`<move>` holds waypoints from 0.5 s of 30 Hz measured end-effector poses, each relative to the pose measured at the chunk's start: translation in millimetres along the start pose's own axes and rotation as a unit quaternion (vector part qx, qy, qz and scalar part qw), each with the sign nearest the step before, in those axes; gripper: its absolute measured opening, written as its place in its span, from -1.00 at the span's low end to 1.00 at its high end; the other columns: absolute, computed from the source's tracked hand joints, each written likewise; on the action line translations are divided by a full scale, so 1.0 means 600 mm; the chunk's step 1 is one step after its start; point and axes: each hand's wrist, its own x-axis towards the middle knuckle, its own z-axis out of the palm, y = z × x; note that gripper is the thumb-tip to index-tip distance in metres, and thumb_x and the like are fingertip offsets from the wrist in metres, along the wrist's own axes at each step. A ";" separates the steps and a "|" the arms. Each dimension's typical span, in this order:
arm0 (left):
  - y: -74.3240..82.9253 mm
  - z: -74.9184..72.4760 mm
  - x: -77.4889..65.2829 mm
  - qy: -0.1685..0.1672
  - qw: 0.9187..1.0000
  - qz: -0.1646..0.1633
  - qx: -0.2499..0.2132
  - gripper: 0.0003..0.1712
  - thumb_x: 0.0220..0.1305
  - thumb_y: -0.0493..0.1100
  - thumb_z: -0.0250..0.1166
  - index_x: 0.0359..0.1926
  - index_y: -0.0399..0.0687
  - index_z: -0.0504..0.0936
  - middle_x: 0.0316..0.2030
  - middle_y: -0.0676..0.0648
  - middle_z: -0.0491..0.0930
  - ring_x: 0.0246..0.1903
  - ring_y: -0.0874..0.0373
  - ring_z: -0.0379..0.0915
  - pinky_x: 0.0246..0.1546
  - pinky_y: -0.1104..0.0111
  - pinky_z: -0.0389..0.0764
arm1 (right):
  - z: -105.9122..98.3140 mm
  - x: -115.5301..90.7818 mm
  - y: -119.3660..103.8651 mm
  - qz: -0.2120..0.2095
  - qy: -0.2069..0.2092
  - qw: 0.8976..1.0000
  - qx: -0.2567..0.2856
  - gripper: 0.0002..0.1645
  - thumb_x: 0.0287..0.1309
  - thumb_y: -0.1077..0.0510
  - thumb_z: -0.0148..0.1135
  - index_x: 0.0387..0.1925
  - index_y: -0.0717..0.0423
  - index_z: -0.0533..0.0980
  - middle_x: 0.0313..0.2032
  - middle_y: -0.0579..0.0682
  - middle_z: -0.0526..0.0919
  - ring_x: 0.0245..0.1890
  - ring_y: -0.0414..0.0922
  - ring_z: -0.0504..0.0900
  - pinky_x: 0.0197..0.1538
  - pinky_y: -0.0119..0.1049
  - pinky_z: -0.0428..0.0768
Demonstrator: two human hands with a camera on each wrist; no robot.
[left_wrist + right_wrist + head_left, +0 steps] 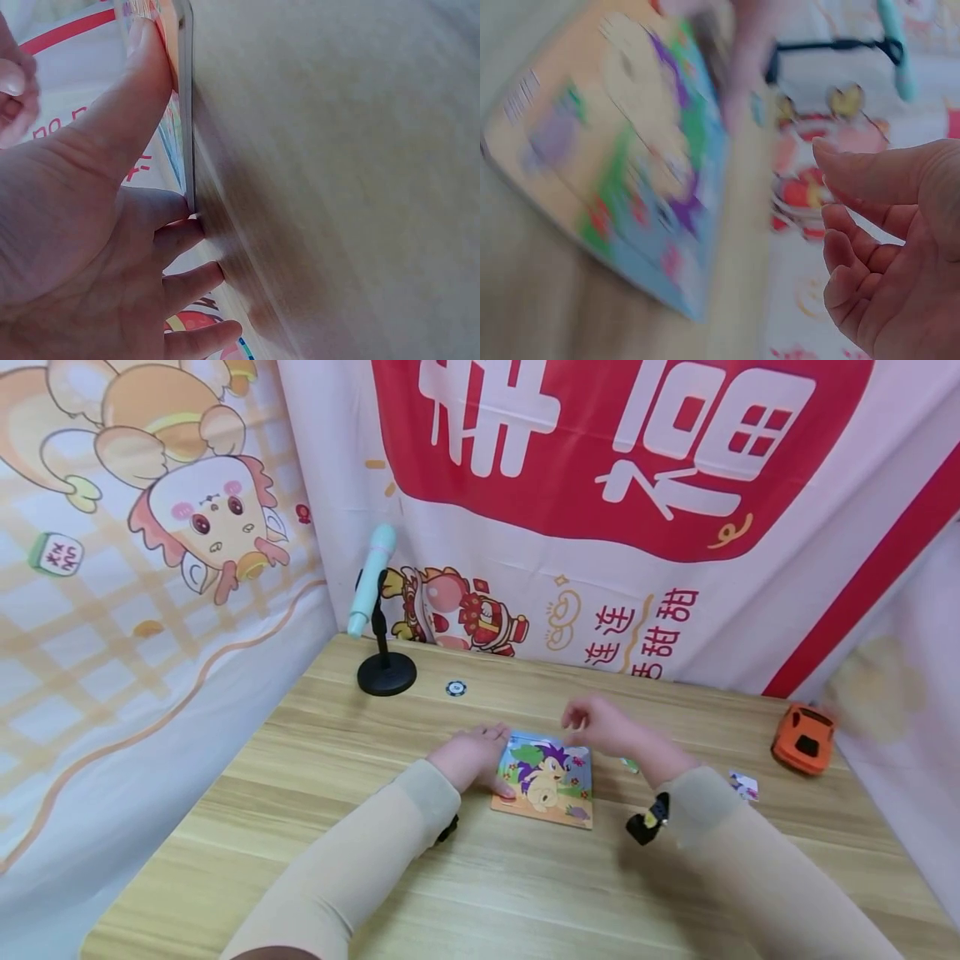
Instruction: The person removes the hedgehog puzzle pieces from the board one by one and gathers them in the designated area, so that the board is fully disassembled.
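A square jigsaw puzzle board point(551, 781) with a purple-haired hedgehog picture lies flat on the wooden table. My left hand point(468, 758) rests at its left side; in the left wrist view the thumb point(142, 90) lies straight over the board's face and the other fingers spread along its edge onto the table. Above the board's far right corner hovers my right hand point(607, 727). Its fingers are loosely curled in the right wrist view, with nothing between thumb and fingertips point(840, 285).
A piece with green on it point(629, 765) lies right of the board, partly hidden by the right arm. Farther right are a small picture piece point(744, 786) and an orange toy car point(804, 739). Behind stand a mint microphone point(372, 578) on a black stand point(386, 674) and a round chip point(456, 688).
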 end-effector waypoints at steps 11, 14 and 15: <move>0.002 -0.002 -0.002 0.001 1.000 0.005 0.013 0.32 -0.01 0.49 0.32 0.56 -0.09 -0.02 0.54 -0.06 -0.08 0.48 -0.08 -0.11 0.40 -0.03 0.09 | 0.127 0.015 -0.008 0.067 -0.038 0.997 0.017 -0.52 -0.01 0.18 0.55 -0.06 0.10 0.52 -0.33 0.01 0.55 -0.37 -0.08 0.49 -0.30 -0.24 0.52; 0.003 -0.002 -0.002 0.000 1.000 0.003 0.015 0.32 -0.01 0.48 0.33 0.56 -0.10 -0.03 0.54 -0.06 -0.08 0.48 -0.08 -0.11 0.40 -0.05 0.09 | 0.133 0.014 -0.012 0.076 -0.036 0.996 0.022 -0.51 0.00 0.16 0.55 -0.05 0.12 0.51 -0.30 0.04 0.55 -0.34 -0.06 0.48 -0.26 -0.21 0.51; 0.003 -0.002 -0.003 -0.001 1.000 0.003 0.015 0.33 -0.01 0.48 0.33 0.56 -0.10 -0.04 0.54 -0.06 -0.08 0.48 -0.08 -0.12 0.40 -0.05 0.08 | 0.134 0.014 -0.013 0.079 -0.035 0.996 0.022 -0.51 -0.01 0.16 0.55 -0.05 0.13 0.51 -0.30 0.05 0.55 -0.34 -0.06 0.48 -0.25 -0.21 0.51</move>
